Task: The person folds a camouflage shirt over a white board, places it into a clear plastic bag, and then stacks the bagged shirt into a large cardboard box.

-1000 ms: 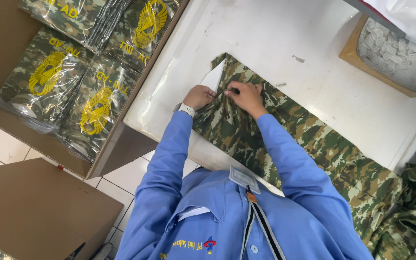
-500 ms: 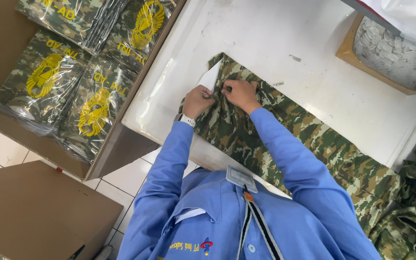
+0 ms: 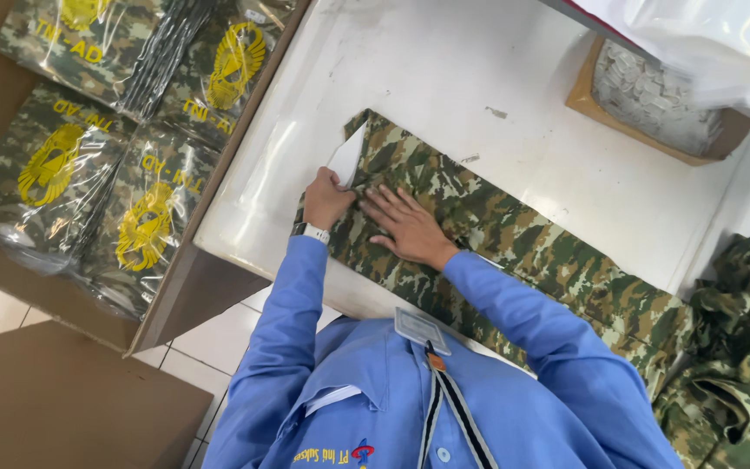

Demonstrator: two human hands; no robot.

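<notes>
Pinching a white paper tag (image 3: 348, 156) at the garment's end, the left hand (image 3: 326, 198) is closed on it, likely to keep it placed. Right hand (image 3: 410, 230), fingers spread flat, presses the camouflage trousers (image 3: 514, 243) smooth. Trousers run from 10 toward 4 o'clock across the white table (image 3: 444, 78). Table edge close at 8 o'clock; open room toward 12. Bagged uniforms (image 3: 141, 226) at 9, cardboard box (image 3: 653, 104) at 2.
</notes>
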